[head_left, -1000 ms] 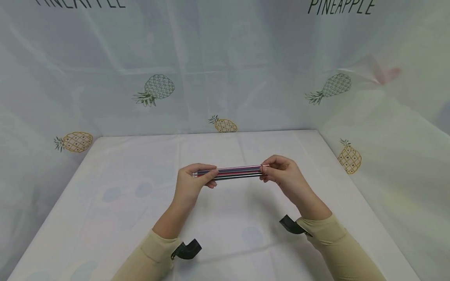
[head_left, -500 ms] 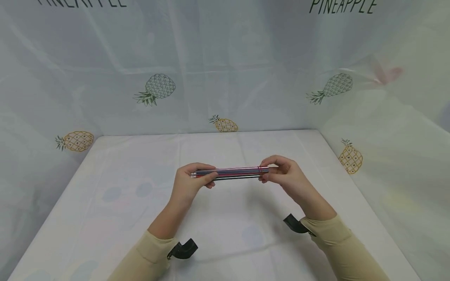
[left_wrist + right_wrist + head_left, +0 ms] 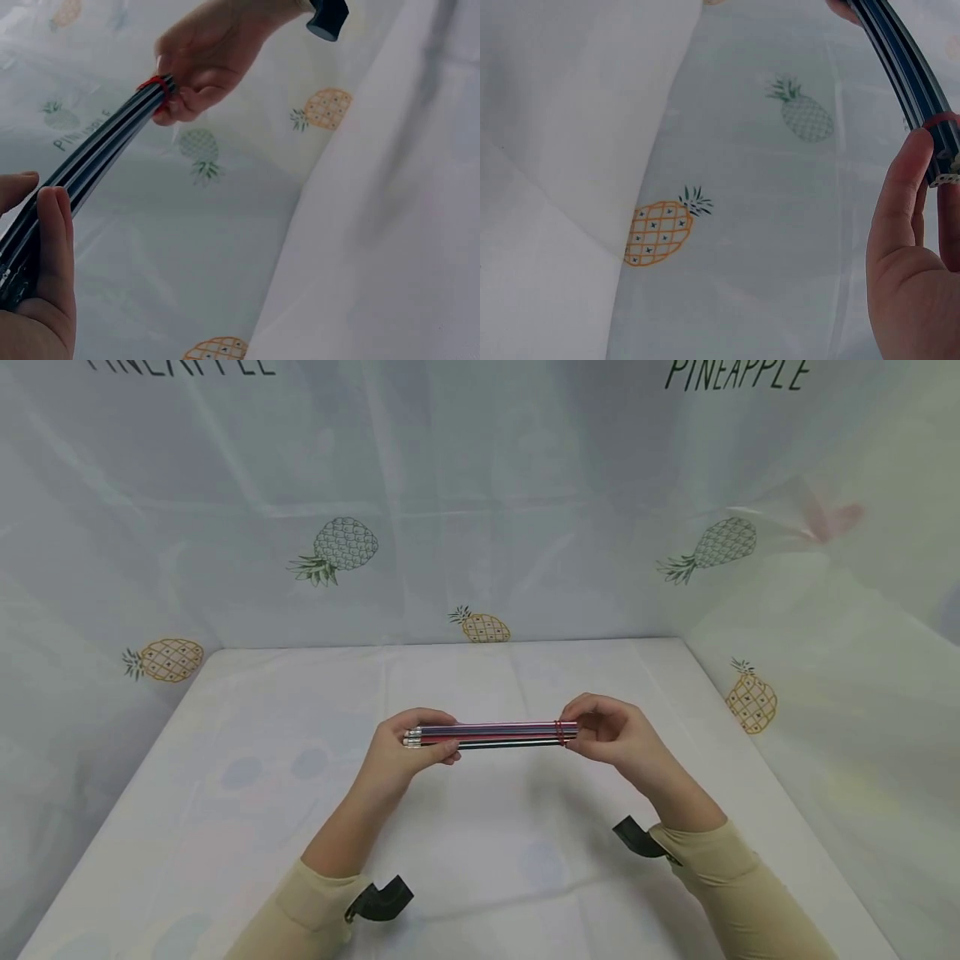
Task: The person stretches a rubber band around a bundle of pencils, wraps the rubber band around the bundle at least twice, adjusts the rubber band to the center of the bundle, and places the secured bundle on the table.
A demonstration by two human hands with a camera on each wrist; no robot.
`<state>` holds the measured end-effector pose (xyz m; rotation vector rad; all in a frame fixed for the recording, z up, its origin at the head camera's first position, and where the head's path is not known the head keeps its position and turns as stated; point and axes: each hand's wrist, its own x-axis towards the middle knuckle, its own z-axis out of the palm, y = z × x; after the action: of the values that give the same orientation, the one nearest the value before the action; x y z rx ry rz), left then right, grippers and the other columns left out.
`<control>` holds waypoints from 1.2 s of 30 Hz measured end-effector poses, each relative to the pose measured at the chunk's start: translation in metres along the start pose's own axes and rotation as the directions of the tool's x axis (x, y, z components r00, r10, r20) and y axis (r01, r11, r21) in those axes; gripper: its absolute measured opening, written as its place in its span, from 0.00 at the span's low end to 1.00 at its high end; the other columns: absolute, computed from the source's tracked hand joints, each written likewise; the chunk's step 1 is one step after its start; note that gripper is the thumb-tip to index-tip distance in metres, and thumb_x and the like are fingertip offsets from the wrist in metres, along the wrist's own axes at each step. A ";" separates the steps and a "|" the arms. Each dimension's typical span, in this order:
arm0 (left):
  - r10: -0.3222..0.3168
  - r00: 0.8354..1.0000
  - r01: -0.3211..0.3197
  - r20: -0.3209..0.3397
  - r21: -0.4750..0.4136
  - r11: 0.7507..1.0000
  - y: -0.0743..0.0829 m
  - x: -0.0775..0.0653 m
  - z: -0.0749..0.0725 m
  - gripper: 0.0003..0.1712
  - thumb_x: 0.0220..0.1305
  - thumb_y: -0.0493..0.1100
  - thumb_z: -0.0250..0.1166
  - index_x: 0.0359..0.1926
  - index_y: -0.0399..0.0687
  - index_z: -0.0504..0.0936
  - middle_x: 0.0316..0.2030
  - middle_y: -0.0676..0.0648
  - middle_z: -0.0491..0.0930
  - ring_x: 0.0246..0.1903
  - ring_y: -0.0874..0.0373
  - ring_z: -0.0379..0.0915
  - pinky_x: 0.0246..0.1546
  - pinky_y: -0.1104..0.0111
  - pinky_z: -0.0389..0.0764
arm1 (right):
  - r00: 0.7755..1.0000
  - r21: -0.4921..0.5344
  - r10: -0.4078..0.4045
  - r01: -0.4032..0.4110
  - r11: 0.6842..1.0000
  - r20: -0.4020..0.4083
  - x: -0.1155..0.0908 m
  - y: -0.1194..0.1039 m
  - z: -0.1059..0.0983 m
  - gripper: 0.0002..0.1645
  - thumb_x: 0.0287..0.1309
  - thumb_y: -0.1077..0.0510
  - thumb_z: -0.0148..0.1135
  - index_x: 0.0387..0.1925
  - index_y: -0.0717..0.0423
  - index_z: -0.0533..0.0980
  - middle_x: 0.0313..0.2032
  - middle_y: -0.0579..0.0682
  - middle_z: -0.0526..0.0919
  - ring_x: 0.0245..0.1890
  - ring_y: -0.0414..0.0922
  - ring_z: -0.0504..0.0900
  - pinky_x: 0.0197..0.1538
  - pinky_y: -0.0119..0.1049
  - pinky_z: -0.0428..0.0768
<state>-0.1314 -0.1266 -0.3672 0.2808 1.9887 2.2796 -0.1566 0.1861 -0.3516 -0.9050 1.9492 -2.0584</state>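
Note:
A bundle of several dark, striped pencils (image 3: 506,735) lies level across the head view, raised over the table. My left hand (image 3: 397,747) grips it near the left end, where silvery ferrules and white erasers show past the thumb. Around the right end runs a red rubber band (image 3: 559,733), looped more than once. My right hand (image 3: 618,735) pinches that end, fingertips right at the band. From the left wrist, the band (image 3: 156,81) appears as a red ring close to the pencil tips. The right wrist view shows the pencils' flat ends (image 3: 945,178) between finger and thumb.
A white cloth covers the table (image 3: 300,827). Pale sheeting with printed pineapples (image 3: 345,543) hangs behind and along both sides. Black curved pieces (image 3: 381,898) stick out from both sleeve cuffs.
The red band has come into plain view near the pencils' right end. My right hand has slid slightly rightward, uncovering that end, and the left hand has shifted a little left.

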 end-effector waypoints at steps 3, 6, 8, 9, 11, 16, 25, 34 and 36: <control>0.004 1.000 -0.004 -0.021 0.022 1.000 -0.001 -0.001 0.002 0.19 0.53 0.30 0.73 0.47 0.35 0.80 0.41 0.36 0.78 0.28 0.51 0.82 0.38 0.61 0.85 | 1.000 -0.003 -0.008 0.008 1.000 0.010 0.000 0.000 0.001 0.18 0.50 0.80 0.63 0.42 0.64 0.76 0.43 0.53 0.77 0.36 0.43 0.78 0.39 0.29 0.80; -0.017 0.997 0.021 -0.071 0.057 0.998 -0.002 -0.002 0.005 0.18 0.51 0.32 0.75 0.45 0.38 0.83 0.39 0.38 0.81 0.28 0.50 0.82 0.39 0.62 0.84 | 0.999 -0.043 -0.020 0.019 0.999 -0.026 0.001 0.000 0.005 0.18 0.48 0.80 0.65 0.41 0.66 0.76 0.43 0.54 0.77 0.40 0.45 0.79 0.46 0.31 0.81; -0.027 0.994 0.035 -0.108 0.076 0.996 -0.002 -0.003 0.008 0.18 0.50 0.32 0.76 0.44 0.40 0.85 0.37 0.39 0.83 0.28 0.49 0.83 0.40 0.62 0.84 | 0.997 -0.082 -0.035 0.030 0.996 -0.066 0.002 0.000 0.008 0.17 0.48 0.79 0.67 0.41 0.67 0.77 0.42 0.54 0.78 0.41 0.45 0.79 0.49 0.32 0.80; -0.030 0.992 0.041 -0.123 0.084 0.996 -0.002 -0.003 0.010 0.17 0.50 0.32 0.76 0.43 0.40 0.85 0.37 0.39 0.84 0.28 0.49 0.83 0.40 0.62 0.84 | 0.995 -0.099 -0.043 0.034 0.994 -0.086 0.002 0.000 0.010 0.16 0.48 0.78 0.68 0.40 0.68 0.77 0.42 0.55 0.78 0.41 0.46 0.79 0.50 0.33 0.80; -0.035 0.988 0.049 -0.148 0.090 0.995 -0.002 -0.004 0.012 0.16 0.49 0.33 0.76 0.42 0.40 0.86 0.36 0.40 0.84 0.28 0.48 0.83 0.41 0.62 0.84 | 0.992 -0.130 -0.058 0.043 0.991 -0.115 0.003 0.000 0.011 0.16 0.48 0.77 0.69 0.41 0.69 0.78 0.43 0.55 0.79 0.42 0.46 0.79 0.51 0.33 0.80; -0.021 0.983 0.037 -0.184 0.086 0.996 -0.002 -0.003 0.014 0.15 0.49 0.32 0.76 0.40 0.39 0.87 0.33 0.39 0.84 0.26 0.49 0.83 0.37 0.61 0.85 | 0.988 -0.133 -0.051 0.032 0.991 -0.143 0.006 0.000 0.013 0.15 0.47 0.75 0.71 0.40 0.70 0.80 0.43 0.55 0.82 0.44 0.48 0.80 0.47 0.32 0.81; -0.008 0.982 0.020 -0.190 0.057 0.998 -0.004 -0.002 0.014 0.13 0.49 0.33 0.77 0.38 0.38 0.87 0.36 0.40 0.85 0.23 0.50 0.82 0.35 0.59 0.85 | 0.981 -0.189 -0.035 -0.001 0.982 -0.189 0.009 0.001 0.015 0.15 0.43 0.73 0.75 0.37 0.70 0.82 0.40 0.52 0.84 0.41 0.47 0.80 0.38 0.29 0.82; 0.004 0.980 0.006 -0.198 0.050 0.999 -0.004 -0.002 0.016 0.12 0.49 0.32 0.76 0.38 0.36 0.87 0.35 0.39 0.84 0.22 0.51 0.82 0.35 0.58 0.85 | 0.977 -0.237 -0.036 -0.015 0.971 -0.209 0.009 0.002 0.016 0.15 0.43 0.73 0.75 0.37 0.70 0.83 0.40 0.52 0.84 0.37 0.45 0.81 0.35 0.29 0.82; -0.002 0.979 0.012 -0.202 0.048 0.999 -0.004 -0.002 0.017 0.12 0.49 0.31 0.76 0.38 0.36 0.87 0.35 0.39 0.84 0.22 0.51 0.81 0.35 0.58 0.86 | 0.977 -0.239 -0.032 -0.019 0.971 -0.211 0.009 0.002 0.016 0.15 0.43 0.73 0.75 0.37 0.71 0.83 0.40 0.52 0.84 0.38 0.45 0.81 0.35 0.29 0.82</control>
<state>-0.1263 -0.1102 -0.3690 0.0471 2.1367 2.3418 -0.1565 0.1678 -0.3515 -0.7587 2.3504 -2.0280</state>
